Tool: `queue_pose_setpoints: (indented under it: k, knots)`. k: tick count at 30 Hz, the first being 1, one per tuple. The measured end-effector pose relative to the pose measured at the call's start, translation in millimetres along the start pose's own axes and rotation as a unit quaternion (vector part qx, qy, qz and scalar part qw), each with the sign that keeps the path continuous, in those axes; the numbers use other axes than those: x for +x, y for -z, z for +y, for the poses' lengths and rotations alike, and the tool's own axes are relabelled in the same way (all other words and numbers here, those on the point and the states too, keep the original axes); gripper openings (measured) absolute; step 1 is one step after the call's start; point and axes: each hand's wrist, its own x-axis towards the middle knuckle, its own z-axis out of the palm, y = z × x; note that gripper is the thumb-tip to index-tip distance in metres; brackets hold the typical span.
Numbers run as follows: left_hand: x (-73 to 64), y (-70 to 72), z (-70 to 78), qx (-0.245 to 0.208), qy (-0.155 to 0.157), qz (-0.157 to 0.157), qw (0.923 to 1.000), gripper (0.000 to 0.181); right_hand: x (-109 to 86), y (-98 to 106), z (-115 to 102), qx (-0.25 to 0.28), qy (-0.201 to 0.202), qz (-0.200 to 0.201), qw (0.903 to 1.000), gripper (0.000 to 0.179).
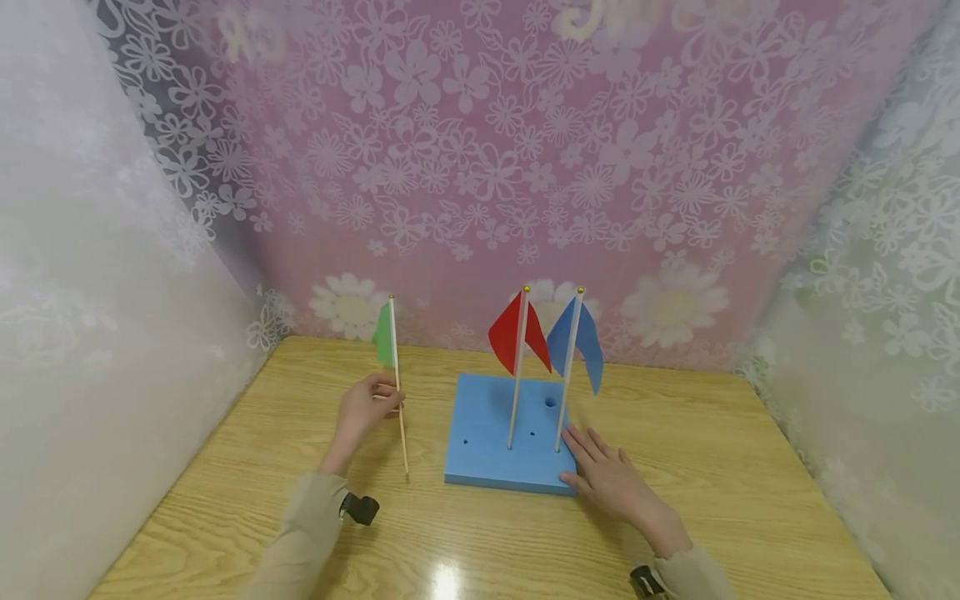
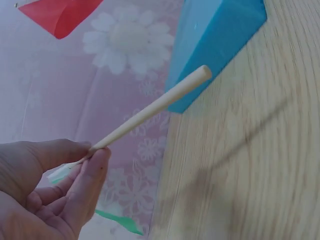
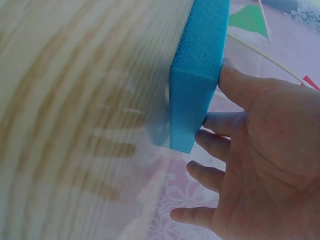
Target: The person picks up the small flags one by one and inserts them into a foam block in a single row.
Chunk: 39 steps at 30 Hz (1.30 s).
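My left hand pinches the wooden stick of a small green flag between thumb and fingertips, left of a blue foam board. The stick's bare lower end is raised off the table, with its shadow below in the left wrist view. A red flag and a blue flag stand upright, their sticks in holes of the board. With fingers spread and fairly straight, my right hand touches the board's right edge; in the right wrist view its fingertips meet the foam block.
Besides the sticks' holes, the board has a larger round hole and smaller ones such as the left hole. It lies on a wood-grain table. A flower-patterned pink curtain hangs behind, with pale cloth on both sides.
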Motion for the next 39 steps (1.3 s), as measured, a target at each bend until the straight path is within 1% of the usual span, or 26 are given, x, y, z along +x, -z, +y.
queue_pose_setpoints:
  k: [4,10,14,18,23,25,28,32,35,39]
  knots:
    - [2.3,-12.7,8.9,-0.037,-0.038,0.004,0.9986,0.031,0.2,-1.3,0.7,0.001,0.005,0.009,0.9999,0.069]
    - [5.5,-33.0,21.9,-0.091,-0.084,0.007,0.9923,0.030,0.4,-2.8,3.0,0.007,0.006,0.009,0.9999,0.069]
    - [6.3,-46.2,30.7,-0.116,-0.115,0.010,0.9866,0.030,1.9,-7.6,7.4,-0.001,0.017,0.019,0.9997,0.070]
    - [6.0,-58.1,34.8,-0.138,-0.147,0.013,0.9794,0.028,1.8,-10.6,10.2,-0.002,0.028,0.028,0.9992,0.071]
    - [4.6,-69.3,36.6,-0.157,-0.176,0.019,0.9716,0.027,0.3,-5.3,4.8,0.014,0.014,0.010,0.9998,0.070]
    - [3.7,-72.4,37.4,-0.159,-0.185,0.023,0.9694,0.025,-0.3,-2.7,2.5,0.016,0.003,-0.001,0.9999,0.070]
    - [-5.5,-71.9,50.4,-0.160,-0.187,0.024,0.9690,0.022,0.4,-4.0,4.3,0.010,-0.002,-0.005,0.9999,0.070]
    - [-17.0,-69.3,65.2,-0.155,-0.196,0.019,0.9681,0.022,1.7,-10.4,10.5,-0.003,0.007,0.013,0.9999,0.070]
    - [-17.0,-71.3,61.1,-0.155,-0.205,0.011,0.9665,0.021,1.5,-9.7,9.7,-0.004,0.009,0.014,0.9999,0.071]
    - [-11.7,-79.3,46.5,-0.152,-0.188,0.002,0.9703,0.022,1.6,-5.9,7.1,0.012,0.004,0.004,0.9999,0.072]
